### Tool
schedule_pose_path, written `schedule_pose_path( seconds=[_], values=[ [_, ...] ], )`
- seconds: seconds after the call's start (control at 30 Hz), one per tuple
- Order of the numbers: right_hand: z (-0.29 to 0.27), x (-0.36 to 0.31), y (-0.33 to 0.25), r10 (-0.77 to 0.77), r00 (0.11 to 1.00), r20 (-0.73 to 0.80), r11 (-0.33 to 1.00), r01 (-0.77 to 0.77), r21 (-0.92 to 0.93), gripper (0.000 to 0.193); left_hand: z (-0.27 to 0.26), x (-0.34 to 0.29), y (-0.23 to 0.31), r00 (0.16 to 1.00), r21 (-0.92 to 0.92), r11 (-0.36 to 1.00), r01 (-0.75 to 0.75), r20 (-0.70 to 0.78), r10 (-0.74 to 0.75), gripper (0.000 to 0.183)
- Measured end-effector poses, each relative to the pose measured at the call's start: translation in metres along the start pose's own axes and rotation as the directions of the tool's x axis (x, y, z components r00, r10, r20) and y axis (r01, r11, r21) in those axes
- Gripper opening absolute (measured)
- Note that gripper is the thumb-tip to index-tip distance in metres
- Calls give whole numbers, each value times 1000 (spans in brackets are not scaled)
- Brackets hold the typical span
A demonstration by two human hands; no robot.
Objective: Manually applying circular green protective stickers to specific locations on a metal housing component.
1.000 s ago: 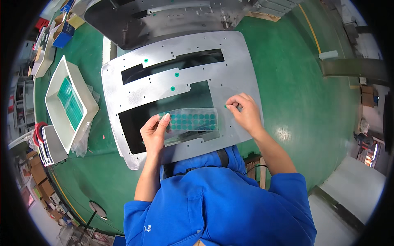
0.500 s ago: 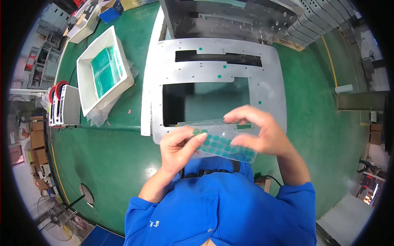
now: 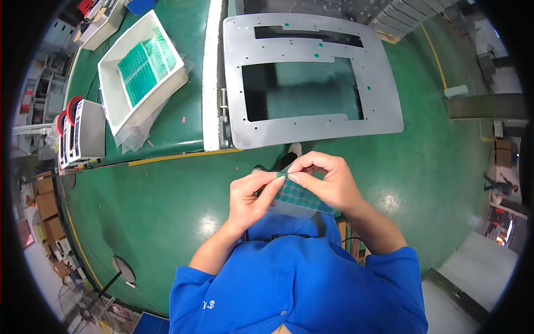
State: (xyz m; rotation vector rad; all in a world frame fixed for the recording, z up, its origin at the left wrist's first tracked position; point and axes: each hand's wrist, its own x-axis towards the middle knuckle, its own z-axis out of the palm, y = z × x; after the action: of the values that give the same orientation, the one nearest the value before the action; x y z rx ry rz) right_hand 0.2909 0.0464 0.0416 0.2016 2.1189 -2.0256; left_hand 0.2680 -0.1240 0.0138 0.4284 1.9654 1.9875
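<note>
In front of my body, a clear sheet of green round stickers hangs tilted from my fingertips, its dots in rows. My left hand pinches the sheet's upper left corner between thumb and forefinger, where a bit of green shows. Right beside those fingertips, my right hand closes thumb and forefinger on the same upper edge; whether a single sticker is between them is too small to tell. Beyond both hands stands a grey metal panel with two rectangular openings and several green dots on its face. Neither hand touches it.
On the green bench at left, a white tray holds more green sticker sheets, with clear plastic bags under it. White boxy devices with red rings stand at the bench's near left. Grey stacked parts are at the far right.
My right hand came in from the right, and its spread fingers closed at the sheet's edge beside my left fingertips. The panel now appears farther from my body, higher in view.
</note>
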Motion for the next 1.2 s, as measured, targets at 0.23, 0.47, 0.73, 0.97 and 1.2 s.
schedule_pose_path(
  seconds=[0.23, 0.47, 0.73, 0.97, 1.2],
  values=[
    [9, -3, 23, -447, 875, -188, 844, 342, -413, 4, 6, 2, -24, 951, -224, 930, 292, -36, -307, 13],
    [-93, 45, 65, -144, 916, -374, 847, -81, -526, 7, 1, 0, -39, 909, -346, 878, 331, -131, -395, 12],
    [-97, 58, 76, -84, 929, -361, 766, -172, -619, 6, 0, -1, -51, 906, -355, 871, 340, -125, -405, 13],
    [-98, 60, 75, -66, 923, -378, 743, -207, -637, 5, 4, 4, -50, 902, -374, 858, 352, -109, -418, 13],
    [-100, 62, 74, -29, 924, -380, 718, -245, -652, 4, 8, 9, -53, 915, -389, 860, 330, -92, -393, 12]
  ],
)
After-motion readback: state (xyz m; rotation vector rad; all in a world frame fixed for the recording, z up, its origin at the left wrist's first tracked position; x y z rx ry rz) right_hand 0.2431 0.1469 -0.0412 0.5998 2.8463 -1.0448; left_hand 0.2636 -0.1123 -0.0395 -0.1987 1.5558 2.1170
